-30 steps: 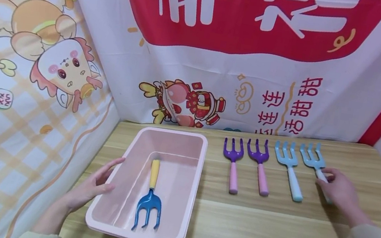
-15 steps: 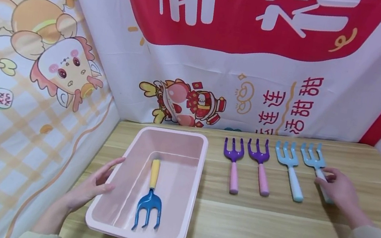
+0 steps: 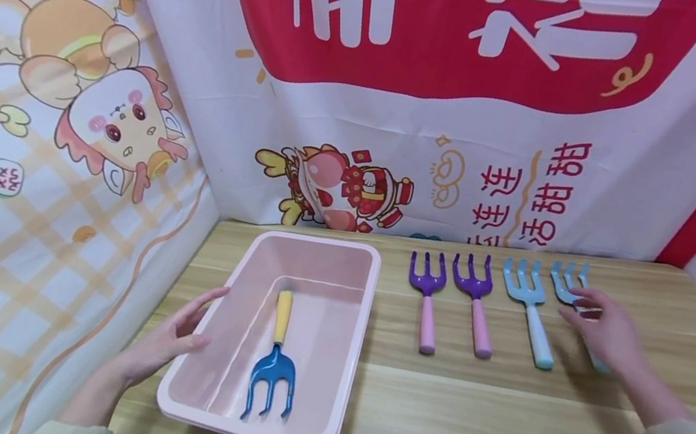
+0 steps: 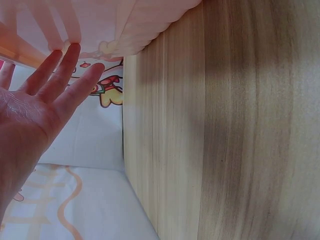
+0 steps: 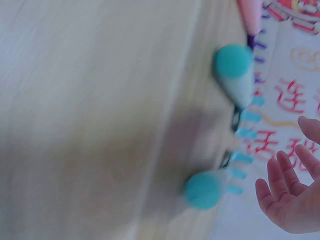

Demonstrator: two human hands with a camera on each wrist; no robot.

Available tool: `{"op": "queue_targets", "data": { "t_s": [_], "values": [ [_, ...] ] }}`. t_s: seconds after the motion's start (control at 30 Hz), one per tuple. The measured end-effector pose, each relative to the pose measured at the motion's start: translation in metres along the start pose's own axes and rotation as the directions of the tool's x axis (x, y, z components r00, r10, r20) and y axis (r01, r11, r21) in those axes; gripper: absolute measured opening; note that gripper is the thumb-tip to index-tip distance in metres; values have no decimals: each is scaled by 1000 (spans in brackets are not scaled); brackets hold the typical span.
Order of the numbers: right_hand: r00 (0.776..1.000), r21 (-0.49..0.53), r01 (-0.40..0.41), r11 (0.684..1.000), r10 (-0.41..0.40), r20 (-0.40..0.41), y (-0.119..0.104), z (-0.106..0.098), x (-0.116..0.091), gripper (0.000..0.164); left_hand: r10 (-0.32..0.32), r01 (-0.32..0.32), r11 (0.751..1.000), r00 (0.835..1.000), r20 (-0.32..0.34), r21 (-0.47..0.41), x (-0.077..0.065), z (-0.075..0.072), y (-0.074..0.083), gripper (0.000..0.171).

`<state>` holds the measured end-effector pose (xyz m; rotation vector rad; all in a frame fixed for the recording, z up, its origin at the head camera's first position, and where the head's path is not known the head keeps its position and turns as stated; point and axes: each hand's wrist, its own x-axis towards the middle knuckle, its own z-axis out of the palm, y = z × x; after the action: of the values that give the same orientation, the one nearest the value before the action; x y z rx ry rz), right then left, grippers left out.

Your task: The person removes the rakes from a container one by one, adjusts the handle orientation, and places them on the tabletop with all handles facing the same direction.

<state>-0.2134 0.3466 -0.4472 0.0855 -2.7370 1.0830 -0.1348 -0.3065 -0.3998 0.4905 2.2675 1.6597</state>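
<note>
My left hand [image 3: 159,346] is at the left side of a pink plastic basin [image 3: 251,433]. In the left wrist view its straight fingertips touch the basin's outer wall. Lying in the basin is a hand fork [image 3: 274,365] with blue tines and a yellow handle. My right hand [image 3: 609,334] hovers over the far-right light-blue hand fork [image 3: 564,285], hiding part of its handle. The right wrist view shows that hand's fingers spread, holding nothing, apart from the fork. Another light-blue hand fork [image 3: 530,295] lies to its left.
Two purple hand forks with pink handles, one left [image 3: 428,321] and one right [image 3: 480,325], lie between the basin and the blue pair. A printed cloth [image 3: 349,126] hangs behind the wooden table [image 3: 457,432], and a patterned one [image 3: 16,195] covers the left side.
My right hand has let go of the far-right blue fork's handle and risen a little, shifting slightly left. The fork lies in the same place. The left hand and basin stay still.
</note>
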Motion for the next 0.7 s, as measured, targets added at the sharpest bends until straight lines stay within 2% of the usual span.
{"op": "queue_targets", "data": {
  "t_s": [0.07,0.3,0.4,0.53,0.7],
  "values": [
    [999,21,42,999,-42,0,-13,2,1,45,-7,7,1000,1000,-2,-1,0,0,0,65],
    [993,86,52,995,-61,105,-66,7,-2,51,-22,22,1000,1000,-13,9,1,0,-1,66],
    [986,102,103,989,-115,117,-86,12,-5,47,-20,20,1000,1000,-11,6,0,-1,-1,66],
    [974,137,168,976,-186,132,-108,19,-10,43,-22,22,1000,1000,-12,-3,-1,-1,-1,67],
    [951,203,195,959,-236,198,-131,28,-14,42,-36,36,999,999,-15,-3,0,-1,0,67]
  ]
}}
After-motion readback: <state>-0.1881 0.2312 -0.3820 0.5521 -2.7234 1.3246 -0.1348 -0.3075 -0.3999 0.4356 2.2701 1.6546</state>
